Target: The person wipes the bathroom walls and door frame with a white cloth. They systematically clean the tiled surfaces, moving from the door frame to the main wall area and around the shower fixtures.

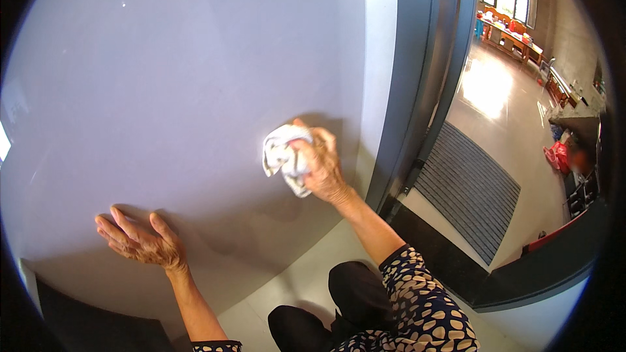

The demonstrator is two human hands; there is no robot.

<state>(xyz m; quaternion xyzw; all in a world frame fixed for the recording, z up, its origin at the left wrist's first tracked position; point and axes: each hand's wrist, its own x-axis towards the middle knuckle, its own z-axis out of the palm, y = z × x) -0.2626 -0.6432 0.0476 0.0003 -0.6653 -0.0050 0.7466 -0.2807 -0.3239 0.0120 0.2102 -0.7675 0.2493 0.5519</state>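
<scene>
A smooth grey-white panel (195, 78), upright like a wall or a cabinet side, fills the left and middle of the view. My right hand (321, 166) presses a crumpled white cloth (284, 150) with darker markings against it, near the panel's right edge. Fingers wrap around the cloth and partly hide it. Lower on the left, my left hand (145, 241) rests near or on the same panel, fingers spread, with nothing in it. Both forearms come up from below in dark sleeves with pale spots.
Right of the panel stands a dark grey door frame (417, 72) with a black sill (430, 241). Beyond lie a ribbed grey mat (466, 189), a long table (508, 32) with things on it, and a red bag (556, 156). A dark object (98, 319) stands at lower left.
</scene>
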